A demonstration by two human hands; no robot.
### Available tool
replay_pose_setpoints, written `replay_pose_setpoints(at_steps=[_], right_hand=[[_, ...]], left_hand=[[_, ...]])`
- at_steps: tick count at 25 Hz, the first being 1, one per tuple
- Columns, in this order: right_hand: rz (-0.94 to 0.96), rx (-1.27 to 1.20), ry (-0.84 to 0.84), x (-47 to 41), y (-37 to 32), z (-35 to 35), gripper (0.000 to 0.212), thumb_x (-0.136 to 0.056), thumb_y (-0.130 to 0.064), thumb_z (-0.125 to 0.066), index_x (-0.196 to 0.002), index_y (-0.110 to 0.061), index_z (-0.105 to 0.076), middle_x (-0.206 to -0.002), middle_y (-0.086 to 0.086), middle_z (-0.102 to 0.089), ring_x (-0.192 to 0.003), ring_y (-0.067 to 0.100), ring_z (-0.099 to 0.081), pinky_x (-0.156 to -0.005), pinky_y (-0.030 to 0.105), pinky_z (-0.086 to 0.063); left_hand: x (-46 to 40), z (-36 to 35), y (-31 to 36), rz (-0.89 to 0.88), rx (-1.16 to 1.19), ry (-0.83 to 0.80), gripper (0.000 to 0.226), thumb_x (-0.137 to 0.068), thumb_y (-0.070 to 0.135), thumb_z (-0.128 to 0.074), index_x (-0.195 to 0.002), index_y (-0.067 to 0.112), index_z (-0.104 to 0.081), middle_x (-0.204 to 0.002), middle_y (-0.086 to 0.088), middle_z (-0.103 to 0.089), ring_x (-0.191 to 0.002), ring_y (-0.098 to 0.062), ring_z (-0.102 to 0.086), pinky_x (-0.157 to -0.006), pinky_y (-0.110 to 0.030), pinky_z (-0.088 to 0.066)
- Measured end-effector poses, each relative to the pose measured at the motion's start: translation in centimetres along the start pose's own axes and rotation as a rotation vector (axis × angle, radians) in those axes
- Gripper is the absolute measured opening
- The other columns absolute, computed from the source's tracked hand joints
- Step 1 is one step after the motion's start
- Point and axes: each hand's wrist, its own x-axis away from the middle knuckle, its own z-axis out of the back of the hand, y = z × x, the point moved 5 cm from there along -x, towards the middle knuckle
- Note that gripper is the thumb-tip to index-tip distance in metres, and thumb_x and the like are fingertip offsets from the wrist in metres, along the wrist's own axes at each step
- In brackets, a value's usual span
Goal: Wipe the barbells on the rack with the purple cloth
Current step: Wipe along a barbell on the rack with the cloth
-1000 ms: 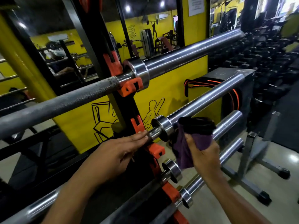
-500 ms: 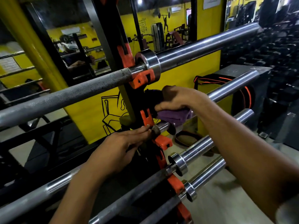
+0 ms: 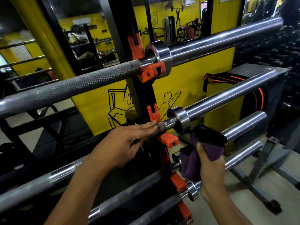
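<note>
Barbells point(image 3: 227, 96) lie stacked on the rack point(image 3: 146, 101) as the right hand point(image 3: 209, 166), bunching the purple cloth point(image 3: 191, 161), has dropped off the second bar while the left hand point(image 3: 120, 146) steadies its shaft with straight fingers, so the lower sleeves look next.

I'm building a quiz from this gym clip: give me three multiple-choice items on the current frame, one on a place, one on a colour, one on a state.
1. Where is the left hand?
A. on the second barbell by the rack's upright
B. on the top barbell
C. on the floor

2. What colour are the rack's hooks?
A. blue
B. orange
C. white

3. How is the purple cloth held?
A. draped over a bar
B. lying on the floor
C. bunched in the right hand

Answers: 1 A, its fingertips touch that bar beside its collar; 2 B, every hook on the upright is orange; 3 C, the fingers curl round it, off the bars.
</note>
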Motion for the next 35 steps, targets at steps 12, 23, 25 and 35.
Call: replay_pose_setpoints(at_steps=[12,23,25,35], right_hand=[[-0.279,-0.366,-0.126,2.0,-2.0,-5.1,0.023,-0.093,-0.041,-0.063,-0.111,-0.027,-0.066,-0.096,0.005,-0.078,-0.092,0.031,-0.074,-0.071,0.047,-0.061],[0.551,0.51,-0.383,4.2,-12.8,-6.9,0.021,-0.08,-0.038,-0.072,-0.093,-0.029,-0.058,-0.078,-0.014,-0.069,-0.076,-0.005,-0.066,-0.062,0.01,-0.05],[0.791,1.167,-0.435,4.3,-12.2,-9.5,0.024,-0.09,-0.045,-0.068,-0.099,-0.027,-0.055,-0.089,-0.014,-0.059,-0.086,0.0,-0.056,-0.074,0.015,-0.047],[0.506,1.43,-0.496,4.5,-11.0,-9.1,0.044,-0.099,-0.058,-0.042,-0.086,-0.018,-0.056,-0.075,-0.004,-0.064,-0.064,0.007,-0.063,-0.058,0.022,-0.053]], left_hand=[[0.0,-0.4,-0.3,-0.016,0.001,-0.025,0.053,-0.097,0.012,-0.061,-0.141,0.04,-0.051,-0.146,0.035,-0.04,-0.135,0.004,-0.044,-0.109,-0.037,-0.046],[0.5,-0.2,0.2,-0.056,-0.088,-0.056,0.063,-0.092,0.012,-0.064,-0.144,0.04,-0.043,-0.152,0.026,-0.039,-0.135,0.0,-0.045,-0.104,-0.036,-0.051],[0.6,-0.1,0.2,-0.02,-0.098,-0.064,0.058,-0.092,0.009,-0.063,-0.141,0.037,-0.051,-0.151,0.02,-0.044,-0.134,-0.005,-0.049,-0.101,-0.036,-0.052],[1.6,-0.2,0.8,0.005,-0.141,-0.086,0.06,-0.096,0.01,-0.054,-0.149,0.035,-0.043,-0.159,0.02,-0.029,-0.145,-0.004,-0.032,-0.109,-0.038,-0.045]])
